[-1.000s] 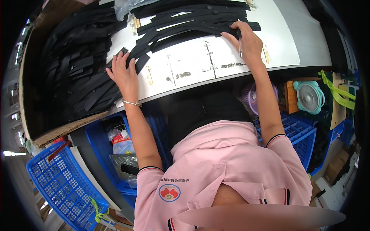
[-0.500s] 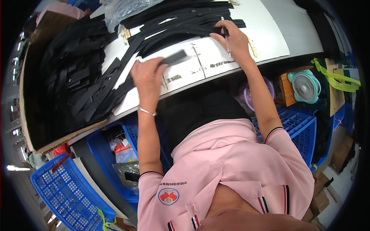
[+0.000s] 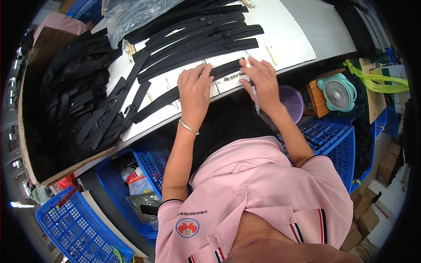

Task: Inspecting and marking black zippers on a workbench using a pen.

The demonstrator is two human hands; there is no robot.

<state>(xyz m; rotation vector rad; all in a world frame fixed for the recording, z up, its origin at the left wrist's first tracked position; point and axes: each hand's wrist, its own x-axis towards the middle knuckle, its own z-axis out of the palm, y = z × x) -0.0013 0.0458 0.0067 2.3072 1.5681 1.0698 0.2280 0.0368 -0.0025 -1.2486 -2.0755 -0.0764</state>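
Note:
A long black fabric strip [image 3: 153, 106] lies slantwise along the near edge of the white board [image 3: 291, 44]. My left hand [image 3: 193, 92] rests across this strip with its fingers stretched out, pressing it down. At the strip's right end, my right hand [image 3: 265, 83] has its fingertips on or close to the material. A slim pale pen [image 3: 257, 105] is tucked in that hand, its lower end sticking out below the palm. Dark marks [image 3: 232, 78] show on the board between my hands. Several more black strips [image 3: 197, 41] lie side by side beyond them.
A cardboard box [image 3: 27, 131] full of black strips stands at the left. Clear plastic sheeting [image 3: 136, 15] lies at the far side. Below the table are blue crates [image 3: 79, 223], a purple basket [image 3: 291, 103] and a teal fan [image 3: 338, 93].
The strip in my left hand has come down onto the board's near edge. My left hand has moved right; my right hand has come nearer from the far strips, still with the pen.

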